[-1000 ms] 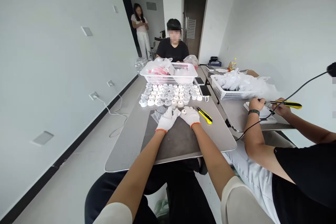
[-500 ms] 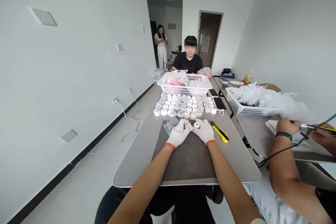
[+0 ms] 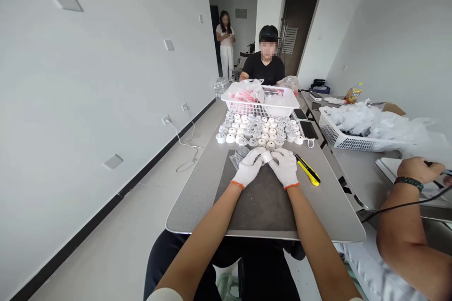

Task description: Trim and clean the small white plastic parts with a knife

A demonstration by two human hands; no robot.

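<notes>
Both hands wear white gloves with orange cuffs. Between them, above the dark mat (image 3: 263, 207), is a small white round part (image 3: 266, 156). My left hand (image 3: 249, 167) has its fingers closed on the part's left side, and my right hand (image 3: 284, 166) grips it from the right. Grey fuzzy pieces (image 3: 234, 160) lie just left of my left hand. Rows of white and grey round parts (image 3: 252, 142) stand behind the hands. A yellow and black utility knife (image 3: 308, 170) lies right of my right hand.
A white basket (image 3: 259, 109) with plastic bags stands behind the rows, phones (image 3: 309, 130) to its right. On the right-hand table sits another bag-filled basket (image 3: 348, 141). A co-worker's arm (image 3: 402, 216) and a black cable are at the right. A person sits opposite; another stands farther back.
The view has shifted, so the scene sits higher and farther right. The white part, earlier flat by my right hand, is now tilted up between both hands. The co-worker's knife has mostly left view.
</notes>
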